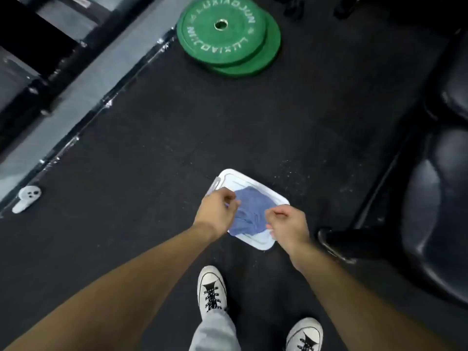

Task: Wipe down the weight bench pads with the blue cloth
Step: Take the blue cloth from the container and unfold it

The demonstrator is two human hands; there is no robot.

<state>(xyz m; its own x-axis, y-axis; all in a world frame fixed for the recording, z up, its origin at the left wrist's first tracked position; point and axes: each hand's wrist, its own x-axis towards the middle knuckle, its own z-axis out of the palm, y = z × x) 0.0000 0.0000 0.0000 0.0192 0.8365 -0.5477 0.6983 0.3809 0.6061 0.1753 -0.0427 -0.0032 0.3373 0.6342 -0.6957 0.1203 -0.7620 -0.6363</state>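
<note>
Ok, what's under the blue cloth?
A white tray on the black floor lies under the blue cloth, which both hands, left hand and right hand, pinch. The tray's middle is hidden by cloth.

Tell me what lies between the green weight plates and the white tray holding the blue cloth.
In the head view, only bare black rubber floor lies between the green weight plates and the white tray.
</note>
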